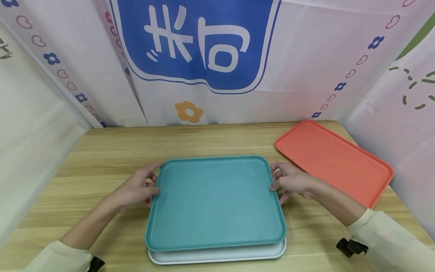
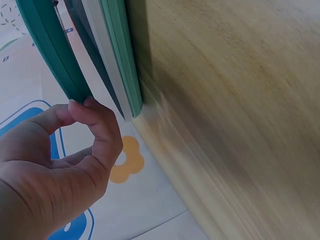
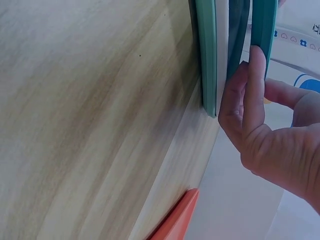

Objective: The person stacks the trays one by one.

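A teal rectangular tray [image 1: 217, 200] is raised a little above a white tray [image 1: 217, 255], both lying in the middle of the wooden table. At its left edge my left hand [image 1: 137, 189] pinches the rim between thumb and fingers. My right hand [image 1: 290, 181] grips the opposite rim the same way. Both wrist views show a gap between the lifted teal rim and the pile beneath. In the left wrist view a light green tray [image 2: 122, 60] sits on the table under the white one.
An orange-red tray [image 1: 334, 158] lies aslant at the back right of the table [image 1: 112, 158], close to my right forearm. Printed white cloth [image 1: 231, 107] hangs behind the table, with more cloth along both sides.
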A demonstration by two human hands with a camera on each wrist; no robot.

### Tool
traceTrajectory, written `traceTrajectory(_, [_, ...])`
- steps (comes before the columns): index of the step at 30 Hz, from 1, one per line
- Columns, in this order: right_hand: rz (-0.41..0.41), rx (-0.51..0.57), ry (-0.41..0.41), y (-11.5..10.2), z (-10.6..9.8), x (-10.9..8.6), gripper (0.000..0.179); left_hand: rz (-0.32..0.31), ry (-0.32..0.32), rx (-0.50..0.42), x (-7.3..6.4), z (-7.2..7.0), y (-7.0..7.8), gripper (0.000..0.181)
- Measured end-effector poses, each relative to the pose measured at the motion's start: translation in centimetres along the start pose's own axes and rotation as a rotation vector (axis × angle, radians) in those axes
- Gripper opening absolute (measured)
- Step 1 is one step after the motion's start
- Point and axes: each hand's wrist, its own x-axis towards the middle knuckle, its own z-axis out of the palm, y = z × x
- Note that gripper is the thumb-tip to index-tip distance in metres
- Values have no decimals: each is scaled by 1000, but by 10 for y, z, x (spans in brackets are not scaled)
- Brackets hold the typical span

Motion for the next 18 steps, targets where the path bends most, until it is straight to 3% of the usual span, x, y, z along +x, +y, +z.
traceTrajectory(18, [27,-122,55,-1,6,-3,35,22,9,18,-2,1,0,81])
